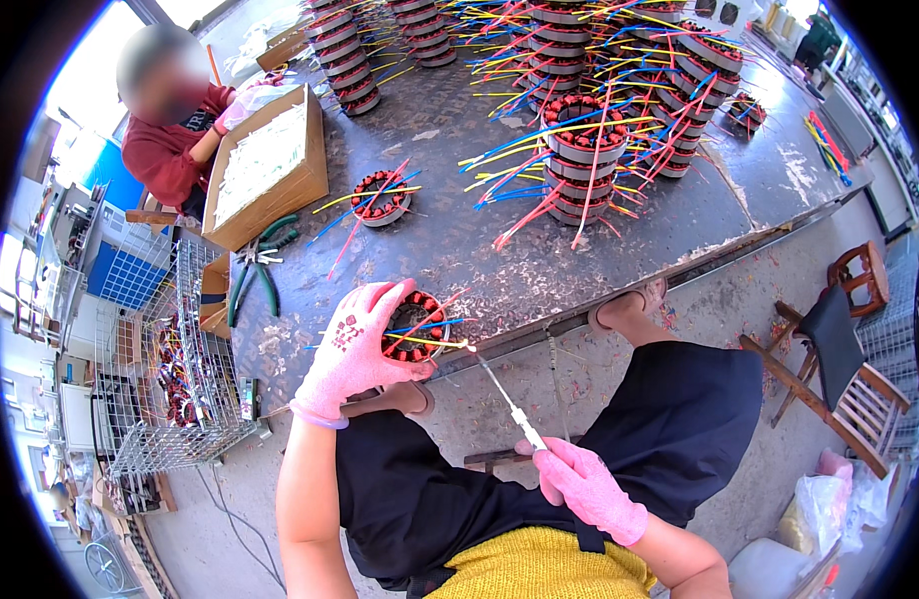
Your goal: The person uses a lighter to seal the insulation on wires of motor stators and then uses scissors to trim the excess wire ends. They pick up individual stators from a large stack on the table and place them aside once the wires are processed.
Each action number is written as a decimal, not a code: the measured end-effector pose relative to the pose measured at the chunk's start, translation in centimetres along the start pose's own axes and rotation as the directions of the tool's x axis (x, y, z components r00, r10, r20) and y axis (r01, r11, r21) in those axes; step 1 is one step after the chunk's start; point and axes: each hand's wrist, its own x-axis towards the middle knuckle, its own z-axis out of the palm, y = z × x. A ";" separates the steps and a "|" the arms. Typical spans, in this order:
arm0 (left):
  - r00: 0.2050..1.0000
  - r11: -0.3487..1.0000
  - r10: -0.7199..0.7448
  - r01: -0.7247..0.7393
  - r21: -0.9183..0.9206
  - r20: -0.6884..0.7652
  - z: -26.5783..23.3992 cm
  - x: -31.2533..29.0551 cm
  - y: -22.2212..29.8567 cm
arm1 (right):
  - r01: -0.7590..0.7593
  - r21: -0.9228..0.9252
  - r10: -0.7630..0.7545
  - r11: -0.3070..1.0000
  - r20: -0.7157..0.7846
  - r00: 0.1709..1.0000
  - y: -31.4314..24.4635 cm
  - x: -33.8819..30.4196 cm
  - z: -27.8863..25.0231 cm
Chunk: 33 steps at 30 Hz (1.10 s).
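Ring (411,352), one: in our left hand (359,344), curled round it, ahead-left of our right hand (589,489), closed on a lighter (522,424). We judge it dense, rigid; grip outside, sparing wires (434,325).

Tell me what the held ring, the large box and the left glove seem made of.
Held ring: likely metal rim, from its dull grey sheen; red parts perhaps plastic. Large box: cardboard, by its matte brown, thin walls. Left glove: matte pink, probably fabric, given its snug cuff.

Head-worn wide fisheye, facing down across the table (429,120)
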 end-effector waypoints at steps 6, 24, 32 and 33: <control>1.000 1.000 -0.007 0.007 -0.007 0.006 0.0 0.0 0.0 | -0.005 0.041 0.005 0.999 -0.001 1.000 -0.3 -0.1 0.2; 1.000 1.000 -0.007 0.007 -0.019 0.014 0.0 -0.1 -0.2 | 0.010 0.010 -0.010 1.000 0.001 1.000 0.0 0.0 0.1; 1.000 1.000 0.012 -0.012 -0.026 -0.003 0.2 0.1 0.2 | 0.007 0.076 -0.006 0.997 -0.023 1.000 0.2 -0.1 -0.4; 1.000 0.999 0.020 -0.020 -0.027 -0.009 0.2 0.2 0.2 | 0.007 0.097 -0.004 0.995 -0.032 0.999 0.1 -0.2 -0.5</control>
